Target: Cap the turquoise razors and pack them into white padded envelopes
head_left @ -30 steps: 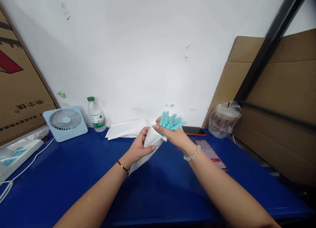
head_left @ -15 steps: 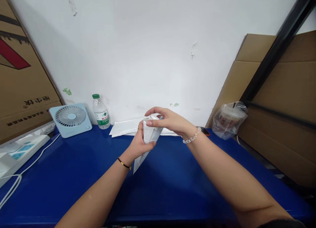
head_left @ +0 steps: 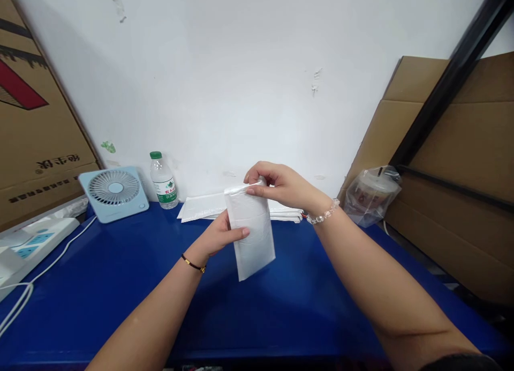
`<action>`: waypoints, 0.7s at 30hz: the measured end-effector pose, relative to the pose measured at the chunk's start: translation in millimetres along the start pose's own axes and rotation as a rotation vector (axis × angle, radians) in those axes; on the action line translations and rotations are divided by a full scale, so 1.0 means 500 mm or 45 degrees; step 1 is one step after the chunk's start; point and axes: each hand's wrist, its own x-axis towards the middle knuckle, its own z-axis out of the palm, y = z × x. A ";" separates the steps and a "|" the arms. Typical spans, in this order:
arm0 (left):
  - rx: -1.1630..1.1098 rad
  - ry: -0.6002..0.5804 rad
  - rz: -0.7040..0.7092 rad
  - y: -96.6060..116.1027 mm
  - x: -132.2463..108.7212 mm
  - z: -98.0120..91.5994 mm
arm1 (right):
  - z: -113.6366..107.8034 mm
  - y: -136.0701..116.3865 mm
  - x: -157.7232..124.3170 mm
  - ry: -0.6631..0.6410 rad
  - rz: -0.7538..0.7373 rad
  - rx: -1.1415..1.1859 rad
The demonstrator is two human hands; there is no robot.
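Observation:
A white padded mailer (head_left: 255, 248) hangs upright above the blue table, its flat face toward me. My left hand (head_left: 221, 235) grips its left side, thumb across the front and the fingers hidden behind. At the top edge, my right hand (head_left: 277, 184) pinches the mailer between thumb and fingers. Whatever may be inside the mailer is hidden. Behind it, several flat white mailers (head_left: 201, 208) lie stacked against the wall, partly covered by my hands.
On the blue table (head_left: 120, 285), a light-blue fan (head_left: 115, 193) and a green-capped water bottle (head_left: 164, 183) stand at the left. A power strip (head_left: 36, 248) with white cables lies at the near left. A bagged drink cup (head_left: 372, 195) and cardboard (head_left: 461, 199) are at the right.
The mailer has turned so its broad face shows toward me. My right hand has shifted slightly right and closed on the top edge; my left hand has moved slightly left.

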 end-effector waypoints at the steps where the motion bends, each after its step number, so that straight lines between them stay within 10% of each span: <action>1: 0.013 0.031 -0.015 -0.003 0.003 0.005 | 0.002 0.004 -0.001 0.035 0.032 -0.025; 9: 0.053 0.073 -0.023 -0.020 0.012 0.011 | -0.007 0.035 -0.019 0.307 0.082 -0.119; 16: 0.060 0.097 -0.067 -0.009 0.015 0.015 | -0.008 0.029 -0.034 -0.135 0.163 -0.418; 21: 0.077 0.517 -0.001 -0.024 0.039 -0.039 | -0.052 0.164 -0.067 0.534 0.513 -0.256</action>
